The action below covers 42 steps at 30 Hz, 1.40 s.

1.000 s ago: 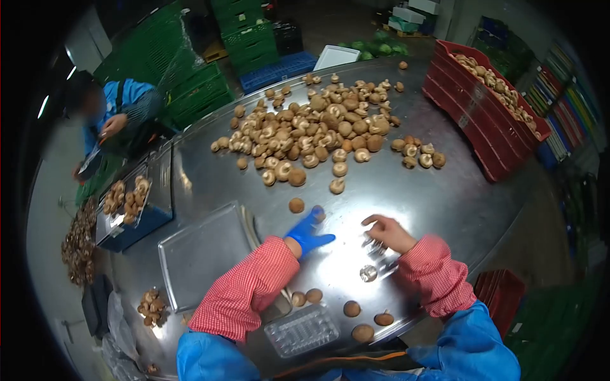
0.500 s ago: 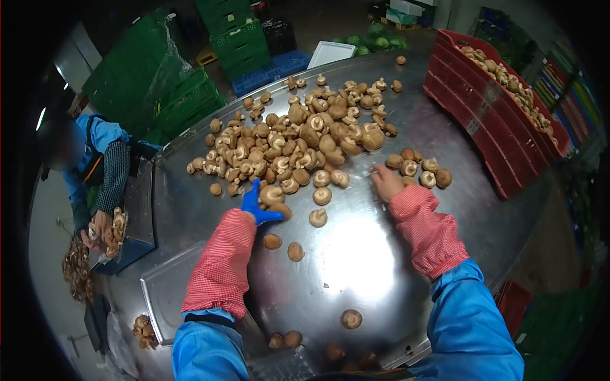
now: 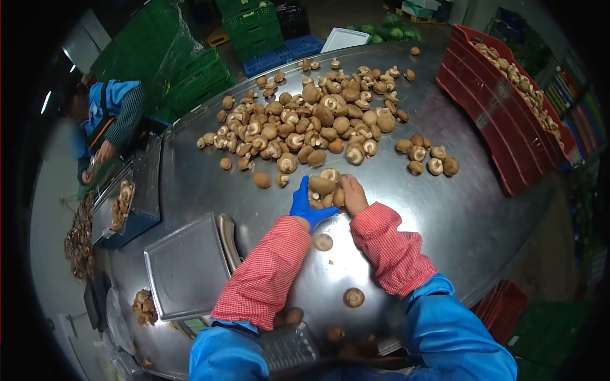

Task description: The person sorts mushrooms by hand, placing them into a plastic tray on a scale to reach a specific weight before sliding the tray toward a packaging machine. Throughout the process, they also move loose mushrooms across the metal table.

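Note:
My left hand [image 3: 307, 206], in a blue glove, and my bare right hand [image 3: 354, 195] are cupped around a small cluster of shiitake mushrooms [image 3: 323, 185], pressing it from both sides on the steel table. Brown caps and pale stems show between the palms. A single mushroom [image 3: 323, 242] lies on the table just below my hands. Beyond them spreads a large pile of shiitake mushrooms [image 3: 305, 120]. A small separate group of mushrooms [image 3: 435, 166] sits to the right of the pile.
A red crate [image 3: 489, 108] of mushrooms stands at the right. Left of my forearm is a scale with a metal pan [image 3: 190, 270]; a clear plastic tray [image 3: 289, 349] lies near my body. At far left a co-worker [image 3: 111, 120] handles something beside a blue-sided box [image 3: 130, 222].
My hands have come together from wide apart, the right moving left and the left moving right, gathering mushrooms between them. The view has shifted, showing more of the scale. The co-worker's hands have lifted.

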Each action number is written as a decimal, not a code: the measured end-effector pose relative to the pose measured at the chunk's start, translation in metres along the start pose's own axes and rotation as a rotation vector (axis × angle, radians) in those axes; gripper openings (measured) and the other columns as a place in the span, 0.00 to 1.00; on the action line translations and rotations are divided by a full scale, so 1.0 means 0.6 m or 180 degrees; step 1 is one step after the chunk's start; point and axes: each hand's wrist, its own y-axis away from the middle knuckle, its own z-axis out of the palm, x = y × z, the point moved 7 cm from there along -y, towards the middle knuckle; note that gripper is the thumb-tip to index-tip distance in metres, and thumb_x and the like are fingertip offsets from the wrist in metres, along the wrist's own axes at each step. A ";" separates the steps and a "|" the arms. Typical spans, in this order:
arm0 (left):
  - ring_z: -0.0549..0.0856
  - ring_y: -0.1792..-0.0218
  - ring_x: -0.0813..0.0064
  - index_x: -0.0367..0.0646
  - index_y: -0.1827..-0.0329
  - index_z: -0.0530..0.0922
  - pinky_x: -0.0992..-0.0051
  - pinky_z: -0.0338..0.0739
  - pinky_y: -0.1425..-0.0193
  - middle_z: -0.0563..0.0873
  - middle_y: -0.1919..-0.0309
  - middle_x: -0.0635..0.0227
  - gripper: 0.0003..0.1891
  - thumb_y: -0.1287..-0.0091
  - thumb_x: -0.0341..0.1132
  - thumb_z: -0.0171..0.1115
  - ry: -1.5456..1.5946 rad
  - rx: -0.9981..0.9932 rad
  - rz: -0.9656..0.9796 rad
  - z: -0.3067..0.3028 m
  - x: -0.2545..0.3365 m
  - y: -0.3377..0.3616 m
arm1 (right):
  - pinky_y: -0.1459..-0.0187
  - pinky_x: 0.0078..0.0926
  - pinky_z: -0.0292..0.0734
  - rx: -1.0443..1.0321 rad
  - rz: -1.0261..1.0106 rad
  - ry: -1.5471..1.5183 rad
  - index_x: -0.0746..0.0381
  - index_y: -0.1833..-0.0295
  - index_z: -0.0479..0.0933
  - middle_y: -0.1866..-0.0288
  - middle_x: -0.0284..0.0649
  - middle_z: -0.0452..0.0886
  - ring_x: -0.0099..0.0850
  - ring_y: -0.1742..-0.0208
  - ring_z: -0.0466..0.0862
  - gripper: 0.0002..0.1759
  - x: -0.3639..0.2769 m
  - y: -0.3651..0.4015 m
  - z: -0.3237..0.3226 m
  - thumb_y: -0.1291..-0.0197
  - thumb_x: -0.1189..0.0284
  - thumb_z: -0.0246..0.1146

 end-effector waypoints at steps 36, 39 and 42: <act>0.78 0.44 0.66 0.50 0.31 0.68 0.70 0.70 0.38 0.80 0.44 0.59 0.27 0.30 0.52 0.53 -0.0688 0.0200 -0.0517 -0.514 -0.109 0.315 | 0.58 0.38 0.79 -0.3046 -0.0433 0.2852 0.54 0.42 0.72 0.56 0.50 0.75 0.44 0.62 0.81 0.27 -0.122 0.507 0.217 0.42 0.51 0.62; 0.75 0.38 0.61 0.50 0.29 0.65 0.68 0.69 0.35 0.75 0.38 0.55 0.29 0.30 0.53 0.52 -0.1502 0.0057 -0.0440 -0.521 -0.105 0.317 | 0.56 0.38 0.78 -0.2820 -0.0164 0.2155 0.58 0.56 0.81 0.59 0.50 0.74 0.46 0.63 0.81 0.17 -0.112 0.488 0.219 0.46 0.58 0.64; 0.74 0.38 0.55 0.48 0.29 0.64 0.65 0.67 0.33 0.75 0.40 0.49 0.31 0.30 0.55 0.51 -0.1104 0.0581 -0.0125 -0.529 -0.096 0.336 | 0.55 0.36 0.77 -0.2143 -0.0374 0.2058 0.60 0.51 0.76 0.58 0.49 0.73 0.44 0.60 0.79 0.19 -0.163 0.446 0.213 0.46 0.62 0.66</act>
